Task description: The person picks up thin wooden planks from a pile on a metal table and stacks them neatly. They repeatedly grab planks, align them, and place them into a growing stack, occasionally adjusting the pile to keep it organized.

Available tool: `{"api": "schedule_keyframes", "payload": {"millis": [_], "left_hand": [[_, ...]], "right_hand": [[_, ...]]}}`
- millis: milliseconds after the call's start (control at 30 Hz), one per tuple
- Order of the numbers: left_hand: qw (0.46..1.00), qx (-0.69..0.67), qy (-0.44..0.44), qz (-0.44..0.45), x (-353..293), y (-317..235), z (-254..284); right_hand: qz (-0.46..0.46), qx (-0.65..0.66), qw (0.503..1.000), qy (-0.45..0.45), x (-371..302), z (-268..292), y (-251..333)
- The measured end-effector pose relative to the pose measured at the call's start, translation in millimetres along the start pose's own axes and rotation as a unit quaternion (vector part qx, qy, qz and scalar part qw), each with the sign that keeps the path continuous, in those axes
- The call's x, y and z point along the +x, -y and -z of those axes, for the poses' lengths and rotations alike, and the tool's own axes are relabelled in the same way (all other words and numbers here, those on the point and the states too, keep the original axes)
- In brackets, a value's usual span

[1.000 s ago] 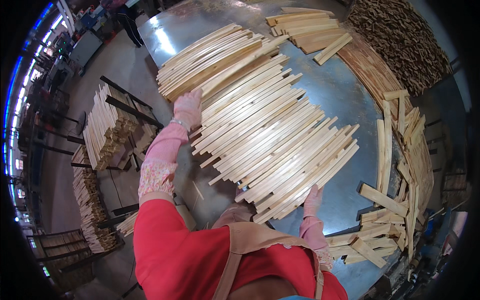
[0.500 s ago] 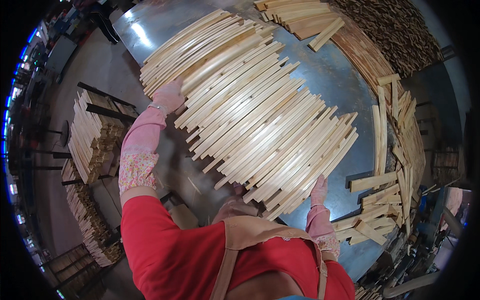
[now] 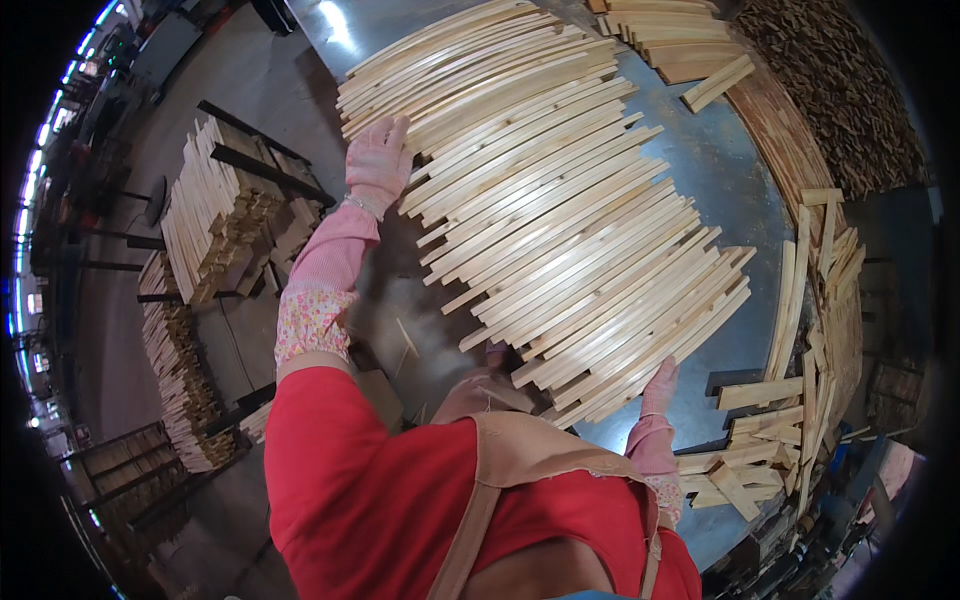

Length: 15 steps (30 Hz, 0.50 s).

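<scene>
A broad row of pale wooden strips (image 3: 560, 215) lies side by side across a metal table (image 3: 700, 150), their ends uneven. At the left ends of the strips is my left hand (image 3: 380, 158), in a pink glove, its fingers stretched out and together against the ends. My right hand (image 3: 659, 387), gloved alike, rests by the nearest strip at the row's near right side. Its visible fingers are straight and lie along that strip. Neither hand is wrapped round a strip.
Loose wooden offcuts (image 3: 760, 450) lie at the table's right. More boards (image 3: 670, 35) sit at the far side, with a short piece (image 3: 718, 83) beside them. A large heap of small sticks (image 3: 830, 90) stands far right. To my left, stacked strips (image 3: 215, 215) rest on a rack.
My left hand's fingers, bent over the strip ends before, are now straighter and point up along them. The whole view has shifted, and the strips appear farther right and higher. My right hand stays beside the row.
</scene>
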<state>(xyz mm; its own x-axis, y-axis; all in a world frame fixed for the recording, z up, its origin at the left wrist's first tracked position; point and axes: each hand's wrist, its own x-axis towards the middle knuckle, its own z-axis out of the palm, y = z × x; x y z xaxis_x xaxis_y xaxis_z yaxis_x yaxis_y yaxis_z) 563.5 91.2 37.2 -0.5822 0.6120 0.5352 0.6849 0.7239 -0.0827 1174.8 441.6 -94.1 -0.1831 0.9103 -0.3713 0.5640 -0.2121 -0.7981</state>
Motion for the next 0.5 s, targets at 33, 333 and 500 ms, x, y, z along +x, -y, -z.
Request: {"api": "schedule_keyframes", "payload": {"millis": [33,333,500], "left_hand": [[0.998,-0.057,0.01,0.038,-13,-4,2],[0.467,-0.595,0.183,0.628,-244,-172,47],[0.712,-0.482,0.282,0.426,-344,-238,29]], "right_hand": [[0.012,-0.005,1.0,0.0,0,0,0],[0.006,-0.03,0.999,-0.017,-3,-3,15],[0.046,0.174,0.984,-0.019,14,4,-17]]}}
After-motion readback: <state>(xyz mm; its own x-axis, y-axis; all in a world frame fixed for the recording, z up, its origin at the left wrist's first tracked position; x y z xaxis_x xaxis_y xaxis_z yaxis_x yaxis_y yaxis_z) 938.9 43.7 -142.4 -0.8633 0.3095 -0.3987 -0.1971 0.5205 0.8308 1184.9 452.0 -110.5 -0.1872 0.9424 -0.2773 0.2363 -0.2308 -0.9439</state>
